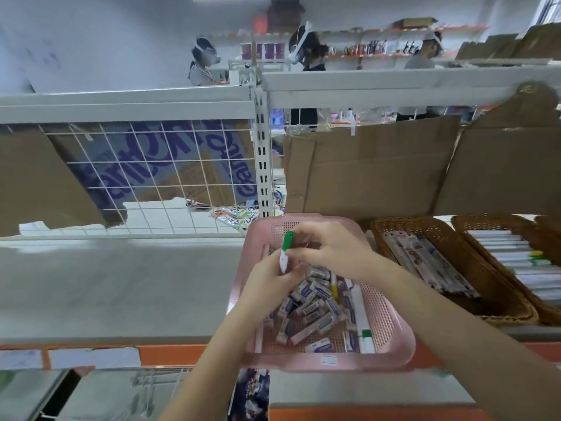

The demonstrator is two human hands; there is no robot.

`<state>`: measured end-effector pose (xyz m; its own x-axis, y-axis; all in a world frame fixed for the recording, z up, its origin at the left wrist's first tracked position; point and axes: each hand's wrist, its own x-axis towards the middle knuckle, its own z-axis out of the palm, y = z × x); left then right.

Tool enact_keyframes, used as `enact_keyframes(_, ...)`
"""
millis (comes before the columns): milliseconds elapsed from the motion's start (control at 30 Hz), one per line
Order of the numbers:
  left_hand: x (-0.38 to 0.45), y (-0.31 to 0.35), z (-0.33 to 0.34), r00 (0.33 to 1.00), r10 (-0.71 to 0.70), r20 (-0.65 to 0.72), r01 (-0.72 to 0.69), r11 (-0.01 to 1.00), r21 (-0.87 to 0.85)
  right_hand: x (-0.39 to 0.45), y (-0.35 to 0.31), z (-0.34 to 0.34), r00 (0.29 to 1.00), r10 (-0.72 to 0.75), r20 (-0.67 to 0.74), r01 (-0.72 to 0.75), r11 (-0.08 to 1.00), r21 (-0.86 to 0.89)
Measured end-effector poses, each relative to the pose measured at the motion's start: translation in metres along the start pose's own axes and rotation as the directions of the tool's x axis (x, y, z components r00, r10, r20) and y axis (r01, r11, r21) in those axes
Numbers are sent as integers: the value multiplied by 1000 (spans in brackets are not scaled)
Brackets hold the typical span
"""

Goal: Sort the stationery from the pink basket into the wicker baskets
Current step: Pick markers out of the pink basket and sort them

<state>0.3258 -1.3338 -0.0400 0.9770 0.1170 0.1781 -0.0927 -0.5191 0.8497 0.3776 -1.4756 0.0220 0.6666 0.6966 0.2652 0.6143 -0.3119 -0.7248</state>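
Both hands over pink basket [391, 302]: left hand [273, 276] grips green-capped marker [285, 252]; right hand [328, 249] pinches its middle; transfer to marker-holding wicker basket [464, 223] presumably follows.

Far-right wicker basket [546, 221] cut by edge.

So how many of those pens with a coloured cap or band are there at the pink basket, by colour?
Green: 2, the green-capped pen held by the left hand and right hand, and the green-banded pen lying in the pink basket
Yellow: 1, the yellow-capped pen in the basket
Total: 3
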Motion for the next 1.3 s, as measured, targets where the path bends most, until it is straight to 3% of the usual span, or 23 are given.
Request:
enact_keyframes(200,-11,-9,-2,997,-34,-75,26,994,-107,12,15,-8,997,35,64,-36,999,13)
enact_keyframes(300,-16,-16,-9,991,-56,-120,43,993,-113,30,45,-2,996,72,59,-54,963,-264)
enact_keyframes(367,-19,-18,-13,988,-61,-145,43,991,-124,44,63,14,986,104,130,-39,904,-426)
enact_keyframes(633,-19,-23,-27,976,-115,-184,71,970,-232,76,91,80,921,8,390,271,706,-654)
enact_keyframes(833,-21,-25,-29,974,-118,-192,74,973,-219,72,105,91,865,-242,440,501,471,-727)
enact_keyframes(933,-21,-25,-28,973,-115,-198,69,972,-225,70,103,88,870,-295,394,493,533,-687)
enact_keyframes(1067,-20,-23,-25,972,-125,-200,72,965,-252,67,81,69,929,-325,174,363,721,-591)
enact_keyframes(1167,-18,-19,-27,979,-97,-180,54,972,-231,58,56,46,957,-285,-43,243,876,-416)
enact_keyframes(1300,-14,-14,-27,982,-67,-176,29,978,-207,36,21,13,984,-146,-100,126,976,-179)
